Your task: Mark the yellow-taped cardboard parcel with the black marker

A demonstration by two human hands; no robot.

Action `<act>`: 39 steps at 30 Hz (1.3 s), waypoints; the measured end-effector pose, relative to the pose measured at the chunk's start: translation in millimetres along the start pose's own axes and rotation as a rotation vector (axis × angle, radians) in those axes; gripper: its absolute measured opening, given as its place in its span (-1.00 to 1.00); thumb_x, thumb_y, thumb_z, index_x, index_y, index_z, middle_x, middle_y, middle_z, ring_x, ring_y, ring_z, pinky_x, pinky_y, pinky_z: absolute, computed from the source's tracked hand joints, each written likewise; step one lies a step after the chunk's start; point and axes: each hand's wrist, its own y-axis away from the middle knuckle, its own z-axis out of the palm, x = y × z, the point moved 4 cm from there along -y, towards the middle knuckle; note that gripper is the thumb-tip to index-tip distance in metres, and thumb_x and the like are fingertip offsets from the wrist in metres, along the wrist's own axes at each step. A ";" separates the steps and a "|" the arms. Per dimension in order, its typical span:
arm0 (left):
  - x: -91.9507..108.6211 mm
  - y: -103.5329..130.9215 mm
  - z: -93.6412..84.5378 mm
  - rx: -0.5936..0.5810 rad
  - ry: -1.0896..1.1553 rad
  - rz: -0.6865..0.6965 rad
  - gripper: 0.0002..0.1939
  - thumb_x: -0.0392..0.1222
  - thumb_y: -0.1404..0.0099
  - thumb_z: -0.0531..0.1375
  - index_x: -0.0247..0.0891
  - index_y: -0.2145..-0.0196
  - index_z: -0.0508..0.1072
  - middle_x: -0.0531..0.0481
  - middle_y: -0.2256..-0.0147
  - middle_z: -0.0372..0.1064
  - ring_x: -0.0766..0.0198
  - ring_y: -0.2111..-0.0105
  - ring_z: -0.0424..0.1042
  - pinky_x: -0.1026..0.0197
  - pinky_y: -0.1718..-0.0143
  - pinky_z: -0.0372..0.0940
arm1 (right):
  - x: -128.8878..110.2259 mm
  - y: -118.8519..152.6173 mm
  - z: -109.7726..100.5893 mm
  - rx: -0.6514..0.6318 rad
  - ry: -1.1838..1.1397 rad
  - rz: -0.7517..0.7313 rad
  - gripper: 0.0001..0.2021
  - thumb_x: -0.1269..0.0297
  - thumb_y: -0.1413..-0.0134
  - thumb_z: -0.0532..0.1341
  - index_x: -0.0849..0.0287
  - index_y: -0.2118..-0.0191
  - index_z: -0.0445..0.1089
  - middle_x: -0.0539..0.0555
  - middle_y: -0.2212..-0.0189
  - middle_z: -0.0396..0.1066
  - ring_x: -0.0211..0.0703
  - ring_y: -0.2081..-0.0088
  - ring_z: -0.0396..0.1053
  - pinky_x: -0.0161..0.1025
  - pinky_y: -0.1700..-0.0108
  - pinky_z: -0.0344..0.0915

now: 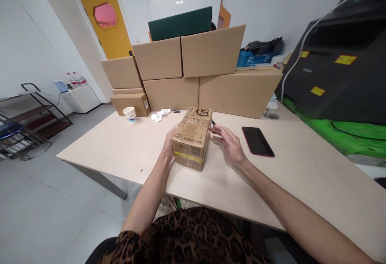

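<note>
A small brown cardboard box point(193, 135) printed with black marks sits on the table in front of me, with a yellow strip across its near end. My left hand point(170, 142) holds the box by its left side, its fingers partly hidden there. On the other side, my right hand point(228, 143) has its fingers apart, with the fingertips beside the box's right face; whether they touch it I cannot tell. A small dark object point(213, 122) shows just beyond those fingertips, too little of it visible to name.
The pale table point(271, 183) bears a black phone-like device with a red edge point(257, 141) on the right. A paper cup point(130, 113), crumpled tissue point(161, 114) and a small black item point(176, 111) lie toward the back. Large cardboard boxes point(171, 95) are stacked behind; a black printer point(337, 67) stands right.
</note>
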 end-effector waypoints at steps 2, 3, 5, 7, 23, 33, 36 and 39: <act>-5.5 1.1 1.8 -0.017 -0.022 -0.084 -0.62 0.04 -0.22 0.37 -0.25 0.09 0.61 -0.09 0.01 0.63 -0.13 -0.24 0.43 -0.12 -0.31 0.29 | 5.7 0.6 0.3 -0.017 0.026 0.044 -0.54 -0.24 -0.14 0.30 -0.06 0.00 0.56 0.09 -0.08 0.58 0.12 -0.18 0.44 0.13 -0.24 0.29; -6.3 2.3 3.5 -0.037 -0.037 -0.096 -0.59 0.05 -0.23 0.37 -0.25 0.05 0.61 -0.10 -0.01 0.62 -0.14 -0.24 0.43 -0.13 -0.32 0.28 | 8.3 0.9 0.5 -0.037 0.026 0.060 -0.55 -0.23 -0.14 0.31 -0.07 -0.01 0.56 0.08 -0.12 0.56 0.12 -0.20 0.43 0.13 -0.24 0.29; -3.8 5.3 8.1 -0.094 -0.062 -0.057 -0.51 0.06 -0.24 0.38 -0.22 -0.06 0.58 -0.09 -0.10 0.57 -0.13 -0.29 0.38 -0.11 -0.37 0.20 | 12.2 1.1 0.6 -0.085 0.014 0.072 -0.54 -0.21 -0.16 0.31 -0.10 -0.05 0.54 0.06 -0.18 0.52 0.12 -0.25 0.39 0.13 -0.26 0.29; 0.4 8.1 12.9 -0.165 -0.076 0.002 -0.41 0.07 -0.24 0.39 -0.18 -0.16 0.53 -0.08 -0.22 0.48 -0.11 -0.36 0.27 -0.08 -0.43 0.10 | 14.1 0.8 -0.1 -0.109 0.004 0.073 -0.54 -0.20 -0.18 0.30 -0.11 -0.10 0.52 0.05 -0.21 0.50 0.11 -0.28 0.37 0.14 -0.27 0.28; -22.1 7.5 3.6 -0.100 -0.221 -0.026 -0.12 0.01 -0.13 0.50 -0.08 -0.35 0.34 -0.12 -0.44 0.14 -0.12 -0.50 -0.09 -0.09 -0.51 -0.14 | 4.6 -3.4 2.4 -0.071 -0.253 0.294 -0.41 -0.36 -0.11 0.17 -0.04 -0.01 0.56 0.08 -0.03 0.63 0.22 -0.24 0.44 0.18 -0.24 0.38; -29.5 15.8 14.0 -0.098 0.099 -0.387 -0.32 0.10 -0.27 0.35 -0.36 -0.21 0.40 -0.33 -0.13 0.52 -0.18 -0.24 0.43 -0.19 -0.34 0.27 | 14.1 -3.3 -0.7 -0.085 -0.211 0.338 -0.44 -0.32 -0.13 0.21 0.00 -0.02 0.56 0.12 0.05 0.65 0.20 -0.17 0.49 0.19 -0.17 0.45; -18.4 13.5 8.4 -0.043 0.137 -0.305 -0.36 0.18 -0.34 0.26 -0.30 -0.20 0.40 -0.26 -0.05 0.57 -0.16 -0.17 0.49 -0.18 -0.28 0.31 | 16.7 -11.2 -10.2 -0.014 -0.197 0.281 -0.54 -0.18 0.01 0.41 -0.04 0.05 0.56 0.06 0.00 0.63 0.17 -0.18 0.48 0.14 -0.19 0.45; -3.6 8.1 -5.6 0.095 0.168 -0.192 -0.34 0.29 -0.38 0.17 -0.19 -0.25 0.34 -0.20 0.01 0.58 -0.07 -0.03 0.58 -0.13 -0.16 0.40 | 20.6 -17.4 -18.1 0.046 -0.182 0.253 -0.59 -0.10 0.08 0.47 -0.03 0.13 0.55 0.03 -0.02 0.62 0.15 -0.17 0.48 0.10 -0.17 0.46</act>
